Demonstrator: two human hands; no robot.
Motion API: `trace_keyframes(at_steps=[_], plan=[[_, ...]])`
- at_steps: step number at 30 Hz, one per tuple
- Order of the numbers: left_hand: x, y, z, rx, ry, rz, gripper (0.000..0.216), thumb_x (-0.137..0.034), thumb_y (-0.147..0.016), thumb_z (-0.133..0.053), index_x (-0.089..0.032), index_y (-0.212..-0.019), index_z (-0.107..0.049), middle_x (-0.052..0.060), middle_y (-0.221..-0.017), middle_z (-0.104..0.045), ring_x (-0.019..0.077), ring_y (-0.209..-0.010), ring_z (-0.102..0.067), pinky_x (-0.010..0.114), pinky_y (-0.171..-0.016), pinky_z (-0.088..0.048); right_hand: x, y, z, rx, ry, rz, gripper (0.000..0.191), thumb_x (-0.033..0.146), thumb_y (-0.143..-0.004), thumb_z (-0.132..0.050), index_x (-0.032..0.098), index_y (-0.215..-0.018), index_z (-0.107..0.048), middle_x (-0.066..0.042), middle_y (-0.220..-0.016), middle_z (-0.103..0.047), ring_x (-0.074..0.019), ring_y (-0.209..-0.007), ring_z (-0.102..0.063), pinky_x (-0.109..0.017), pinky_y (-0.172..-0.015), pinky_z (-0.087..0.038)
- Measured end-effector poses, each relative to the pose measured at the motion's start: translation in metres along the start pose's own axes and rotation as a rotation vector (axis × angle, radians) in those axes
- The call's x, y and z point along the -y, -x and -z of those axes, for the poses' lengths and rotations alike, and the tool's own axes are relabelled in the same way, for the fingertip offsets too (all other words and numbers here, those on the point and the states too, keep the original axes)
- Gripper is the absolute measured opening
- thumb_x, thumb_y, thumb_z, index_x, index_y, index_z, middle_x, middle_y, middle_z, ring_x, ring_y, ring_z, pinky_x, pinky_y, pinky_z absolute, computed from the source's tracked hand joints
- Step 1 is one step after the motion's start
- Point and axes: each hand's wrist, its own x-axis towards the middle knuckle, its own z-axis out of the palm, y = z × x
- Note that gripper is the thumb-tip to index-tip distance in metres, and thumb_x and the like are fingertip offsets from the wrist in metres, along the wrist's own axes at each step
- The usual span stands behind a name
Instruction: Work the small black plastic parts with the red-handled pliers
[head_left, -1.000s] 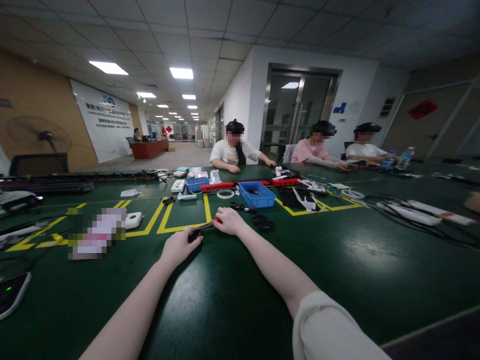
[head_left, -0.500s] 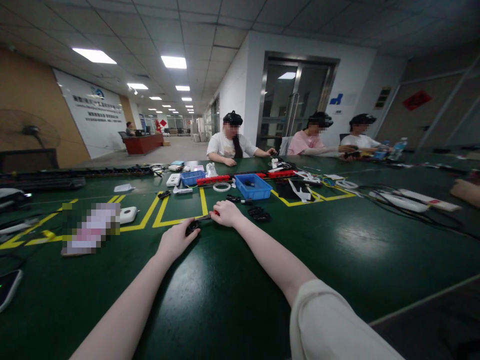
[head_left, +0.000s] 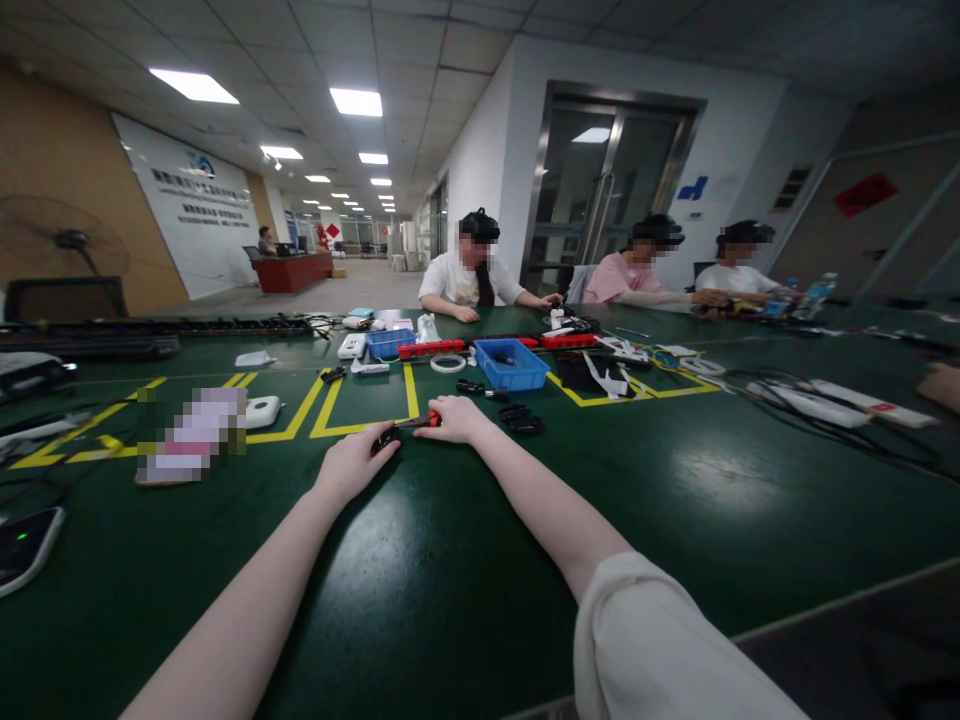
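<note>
My left hand [head_left: 354, 465] is closed around a small black bundle [head_left: 385, 438] that looks like a coiled cable; the fingers hide part of it. In my right hand [head_left: 454, 418] are red-and-black-handled pliers [head_left: 434, 419], held with their narrow metal jaws pointing left. The jaw tips reach the black bundle; whether they grip it is too small to tell. Several black coiled cables [head_left: 520, 419] lie on the green table [head_left: 660, 520] to the right of my right hand. Just beyond that hand sits a black connector piece [head_left: 471, 387].
A blue bin [head_left: 511, 368] with a black item inside stands past my hands, beside a red strip [head_left: 431, 350] and a white ring [head_left: 448, 364]. A phone [head_left: 193, 435] and a white device [head_left: 262, 411] lie left. People with headsets sit across the table, one person [head_left: 469, 275] facing me.
The view has tilted down and shifted slightly, so the scene sits a little higher and farther right. Both hands keep their holds; the pliers' handle and jaws show more clearly.
</note>
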Motion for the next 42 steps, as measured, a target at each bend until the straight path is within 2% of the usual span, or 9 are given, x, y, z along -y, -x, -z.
trace_keyframes(at_steps=[8,13,21,28,42], plan=[[-0.0009,-0.0003,0.0009,0.025,-0.044,0.025,0.05,-0.051,-0.095,-0.044,-0.031,-0.14,-0.049,0.006,-0.103,-0.072,0.0264,-0.091,-0.068,0.032,-0.074,-0.049,-0.0018,-0.0027,-0.0023,-0.012,-0.013,0.008,0.06,0.074,-0.083,-0.047,0.017,-0.091,-0.063,-0.01,-0.097,-0.066,-0.0229,-0.087,-0.063,-0.029,-0.068,-0.038],[-0.0013,0.0003,0.002,0.05,-0.034,0.036,0.048,-0.053,-0.093,-0.045,-0.031,-0.135,-0.055,0.006,-0.099,-0.073,0.026,-0.089,-0.068,0.03,-0.071,-0.048,-0.0016,-0.0012,-0.0011,-0.011,-0.01,0.029,0.063,0.077,-0.081,-0.046,0.018,-0.094,-0.062,-0.01,-0.099,-0.066,-0.0231,-0.091,-0.063,-0.029,-0.072,-0.039],[-0.0002,-0.0006,0.0027,0.066,-0.016,0.049,0.049,-0.055,-0.093,-0.044,-0.031,-0.135,-0.054,0.006,-0.1,-0.073,0.0266,-0.092,-0.067,0.03,-0.071,-0.048,-0.003,-0.0017,-0.0007,-0.017,-0.01,0.062,0.064,0.077,-0.081,-0.045,0.017,-0.097,-0.062,-0.01,-0.097,-0.066,-0.0232,-0.089,-0.063,-0.029,-0.071,-0.038],[-0.0004,-0.0017,0.0059,0.082,-0.006,0.033,0.05,-0.057,-0.093,-0.044,-0.031,-0.134,-0.055,0.006,-0.096,-0.073,0.0268,-0.088,-0.067,0.03,-0.068,-0.048,-0.003,-0.0033,-0.0017,-0.018,-0.019,0.075,0.062,0.074,-0.083,-0.046,0.016,-0.098,-0.063,-0.012,-0.1,-0.065,-0.0239,-0.093,-0.061,-0.03,-0.075,-0.038],[0.0017,-0.0016,0.0027,0.076,-0.02,-0.019,0.049,-0.052,-0.092,-0.048,-0.029,-0.135,-0.053,0.005,-0.093,-0.072,0.0243,-0.085,-0.067,0.029,-0.069,-0.047,-0.0043,-0.0019,-0.0008,-0.041,-0.034,0.072,0.062,0.076,-0.081,-0.047,0.018,-0.092,-0.065,-0.008,-0.092,-0.066,-0.0211,-0.085,-0.062,-0.028,-0.07,-0.037]])
